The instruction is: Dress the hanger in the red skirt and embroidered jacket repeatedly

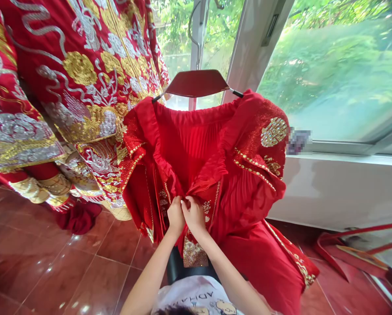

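Observation:
A red pleated skirt point(248, 210) with a gathered waistband, gold bead trim and glittering embroidery hangs in front of me. The dark red hanger point(196, 83) holds it by the waistband at two points. My left hand point(176, 215) and my right hand point(194, 214) meet at the front middle of the waistband, where it dips into a V. Both hands are closed, with fingers pinched on the red cloth. Whatever small part lies between the fingertips is hidden. Below the hands dangles a gold sequinned panel point(195, 253).
Red garments with gold and silver embroidery point(81, 70) hang close on the left. Windows point(340, 78) and a white wall point(330, 192) stand ahead and to the right. A red metal-framed object point(343, 251) sits at the right on the tiled floor point(81, 271).

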`<act>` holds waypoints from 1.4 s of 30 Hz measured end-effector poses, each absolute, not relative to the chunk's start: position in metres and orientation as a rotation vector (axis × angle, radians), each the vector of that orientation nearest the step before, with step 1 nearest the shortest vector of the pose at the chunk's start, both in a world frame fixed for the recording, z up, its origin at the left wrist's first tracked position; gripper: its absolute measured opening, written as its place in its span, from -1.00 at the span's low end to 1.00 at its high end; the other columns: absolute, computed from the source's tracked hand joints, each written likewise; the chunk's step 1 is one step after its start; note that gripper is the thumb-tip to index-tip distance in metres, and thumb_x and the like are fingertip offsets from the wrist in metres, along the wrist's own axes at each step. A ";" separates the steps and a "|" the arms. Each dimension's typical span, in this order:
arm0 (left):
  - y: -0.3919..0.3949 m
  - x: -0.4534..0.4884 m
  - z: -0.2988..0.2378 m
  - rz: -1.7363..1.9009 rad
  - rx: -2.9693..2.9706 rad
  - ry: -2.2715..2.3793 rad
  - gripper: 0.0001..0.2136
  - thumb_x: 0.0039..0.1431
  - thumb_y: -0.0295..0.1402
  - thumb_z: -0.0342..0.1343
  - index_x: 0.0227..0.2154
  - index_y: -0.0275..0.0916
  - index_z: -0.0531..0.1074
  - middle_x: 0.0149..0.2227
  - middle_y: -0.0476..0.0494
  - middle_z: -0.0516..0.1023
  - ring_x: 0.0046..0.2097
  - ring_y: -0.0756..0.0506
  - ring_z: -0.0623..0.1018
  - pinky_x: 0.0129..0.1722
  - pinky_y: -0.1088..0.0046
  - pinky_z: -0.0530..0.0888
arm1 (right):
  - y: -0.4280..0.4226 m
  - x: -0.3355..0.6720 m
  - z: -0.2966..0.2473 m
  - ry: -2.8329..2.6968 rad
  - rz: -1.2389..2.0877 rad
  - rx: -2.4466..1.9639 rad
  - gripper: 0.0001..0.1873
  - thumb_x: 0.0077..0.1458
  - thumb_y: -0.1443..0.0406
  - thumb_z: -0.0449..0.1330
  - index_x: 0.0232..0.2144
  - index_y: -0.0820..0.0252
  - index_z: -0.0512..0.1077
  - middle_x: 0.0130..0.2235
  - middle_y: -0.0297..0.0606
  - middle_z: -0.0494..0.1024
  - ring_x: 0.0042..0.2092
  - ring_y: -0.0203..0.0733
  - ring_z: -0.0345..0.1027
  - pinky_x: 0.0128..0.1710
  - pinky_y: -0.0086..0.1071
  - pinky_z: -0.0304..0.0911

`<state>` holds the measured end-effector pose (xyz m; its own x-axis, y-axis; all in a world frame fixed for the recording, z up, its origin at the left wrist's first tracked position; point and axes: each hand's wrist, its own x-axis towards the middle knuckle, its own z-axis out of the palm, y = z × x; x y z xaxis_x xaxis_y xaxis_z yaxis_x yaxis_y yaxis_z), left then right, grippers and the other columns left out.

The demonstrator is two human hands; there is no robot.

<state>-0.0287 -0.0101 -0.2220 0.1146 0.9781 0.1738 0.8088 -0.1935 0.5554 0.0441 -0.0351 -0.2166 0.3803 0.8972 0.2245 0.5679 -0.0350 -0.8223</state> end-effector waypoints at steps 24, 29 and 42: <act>-0.030 -0.045 -0.250 0.565 2.244 1.612 -0.76 0.22 -0.49 -0.07 -0.14 -0.27 0.47 -0.29 -0.16 0.61 -0.30 -0.08 0.60 -0.36 0.50 0.34 | -0.045 0.035 -0.174 -0.352 1.403 -0.986 -0.75 -0.20 0.21 0.17 -0.73 0.18 0.23 -0.78 -0.59 0.01 -0.73 -0.53 -0.25 -0.76 -0.54 -0.28; -0.024 -0.056 -0.238 0.527 2.354 1.548 -0.81 0.21 -0.42 -0.03 -0.27 -0.27 0.49 -0.40 -0.14 0.58 -0.40 -0.09 0.57 -0.45 0.49 0.29 | -0.040 0.017 -0.159 -0.258 1.200 -0.899 -0.79 -0.26 0.22 0.21 -0.70 0.26 0.35 -0.80 -0.56 0.09 -0.73 -0.57 -0.21 -0.73 -0.56 -0.31; -0.006 -0.027 -0.212 0.914 2.343 1.855 -0.78 0.14 -0.59 -0.06 -0.48 -0.28 0.44 -0.38 -0.14 0.52 -0.37 -0.06 0.50 -0.43 0.51 0.34 | -0.056 0.028 -0.161 -0.363 1.490 -0.854 -0.75 -0.28 0.16 0.25 -0.64 0.23 0.36 -0.81 -0.59 0.07 -0.74 -0.55 -0.25 -0.75 -0.58 -0.33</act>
